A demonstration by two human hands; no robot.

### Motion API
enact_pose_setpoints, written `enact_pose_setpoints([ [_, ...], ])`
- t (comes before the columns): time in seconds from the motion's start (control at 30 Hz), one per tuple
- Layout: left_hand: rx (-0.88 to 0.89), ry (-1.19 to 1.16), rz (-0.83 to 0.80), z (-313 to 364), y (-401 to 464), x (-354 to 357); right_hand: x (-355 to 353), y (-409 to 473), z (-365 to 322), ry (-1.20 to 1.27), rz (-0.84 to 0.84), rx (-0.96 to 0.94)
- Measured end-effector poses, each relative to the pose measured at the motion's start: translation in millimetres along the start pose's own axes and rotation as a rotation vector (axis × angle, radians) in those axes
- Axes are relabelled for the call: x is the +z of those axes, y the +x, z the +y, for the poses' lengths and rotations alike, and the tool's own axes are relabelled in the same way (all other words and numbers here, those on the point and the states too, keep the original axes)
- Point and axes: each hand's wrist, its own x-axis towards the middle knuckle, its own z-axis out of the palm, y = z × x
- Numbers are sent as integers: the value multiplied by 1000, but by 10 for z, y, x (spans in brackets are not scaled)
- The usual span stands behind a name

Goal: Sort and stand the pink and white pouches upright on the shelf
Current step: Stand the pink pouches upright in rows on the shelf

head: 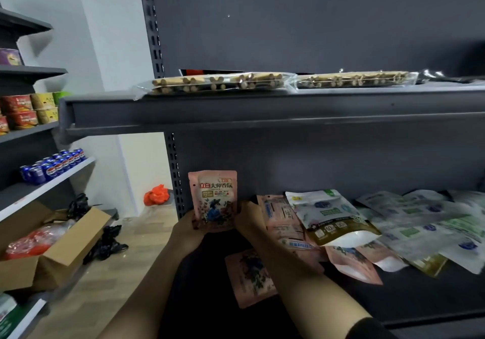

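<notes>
At the lower centre, the left hand (pixel 187 229) and right hand (pixel 246 220) hold a pink pouch (pixel 214 201) upright by its lower corners, fingers closed on it. It looks light, soft and slippery; the bottom edges seem best for gripping.

The fingers of both hands vanish behind the upright pink pouch (pixel 214 202), so the grip itself is hidden. Right of the grip, the white pouches (pixel 420 223) blur toward the frame edge, print unreadable. Below it, a forearm covers part of a flat pink pouch (pixel 249 278).
</notes>
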Motion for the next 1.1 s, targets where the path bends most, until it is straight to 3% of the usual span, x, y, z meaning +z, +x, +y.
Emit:
enact_pose_setpoints([
  [0.23, -26, -12, -3, 0, -9, 24, -36, -34, -109, -132, -52, -14],
  [0.5, 8, -17, -8, 102, -3, -34, -102, -43, -165, -6, -129, -5],
  [0.63, 30, 122, 291, 172, 112, -55, -252, -96, -100, -24, -34, -59],
  [0.73, 89, 200, 417, 342, 124, -24, -399, -49, -9, -236, -56, -42],
  [0.83, 147, 252, 360, 528, 87, 50, -360, -21, -21, -620, -320, -11],
  [0.9, 163, 271, 322, 596, 58, 95, -293, -66, 12, -807, -393, -32],
  [1.1, 204, 266, 193, 572, -41, 139, -117, -122, 102, -942, -131, -134],
])
